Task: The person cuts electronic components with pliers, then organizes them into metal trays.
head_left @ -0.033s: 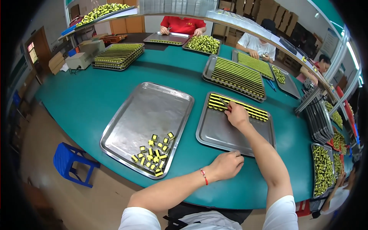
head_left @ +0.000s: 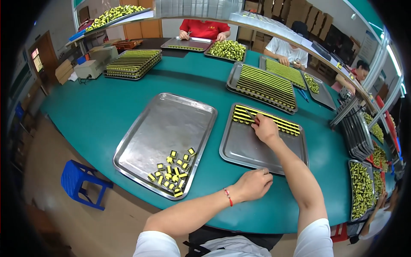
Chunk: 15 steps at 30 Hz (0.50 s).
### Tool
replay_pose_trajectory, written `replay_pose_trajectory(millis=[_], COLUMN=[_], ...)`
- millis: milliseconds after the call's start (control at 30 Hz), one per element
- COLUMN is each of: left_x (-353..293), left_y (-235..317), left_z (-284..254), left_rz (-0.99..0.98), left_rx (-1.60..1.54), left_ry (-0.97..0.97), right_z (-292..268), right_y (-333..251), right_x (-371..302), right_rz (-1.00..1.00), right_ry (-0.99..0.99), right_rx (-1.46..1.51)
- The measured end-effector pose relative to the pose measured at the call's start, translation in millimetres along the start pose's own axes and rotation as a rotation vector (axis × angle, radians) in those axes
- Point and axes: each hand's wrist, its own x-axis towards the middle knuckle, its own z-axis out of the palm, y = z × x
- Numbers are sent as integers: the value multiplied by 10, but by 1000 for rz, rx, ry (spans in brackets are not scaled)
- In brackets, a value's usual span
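My right hand [head_left: 266, 128] is closed around tweezers [head_left: 250, 115], whose dark tip points at rows of small yellow-and-black block-shaped parts [head_left: 274, 122]. The rows lie side by side along the far edge of a metal tray [head_left: 248, 150], and the hand is over that tray. In front of the tray's near edge, my left hand [head_left: 253, 185] rests on the table with its fingers curled in; what they hold, if anything, is hidden. To the left lies a second metal tray [head_left: 158, 124], with loose yellow-and-black parts [head_left: 173, 171] scattered in its near right corner.
Stacked trays of lined-up parts stand at the far left [head_left: 132, 64] and beyond my tray [head_left: 265, 88]. Heaped parts fill a tray [head_left: 361, 188] at the right. A shelf [head_left: 274, 26] spans the far side, where co-workers sit. A blue stool [head_left: 83, 184] stands on the floor, left.
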Motion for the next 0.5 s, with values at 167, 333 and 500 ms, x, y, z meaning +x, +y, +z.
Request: replay_pose_trajectory(millis=[167, 333, 500], left_x=[42, 157, 161], left_y=[-43, 3, -5], left_z=[-9, 14, -111], left_rz=[-29, -30, -21], left_rx=[-68, -151, -155], left_ry=[62, 177, 184], right_z=[-47, -94, -56], right_y=[52, 142, 132], right_x=[-23, -29, -32], right_rz=[-3, -28, -54], right_ry=[-45, -38, -23], right_rx=[52, 51, 54])
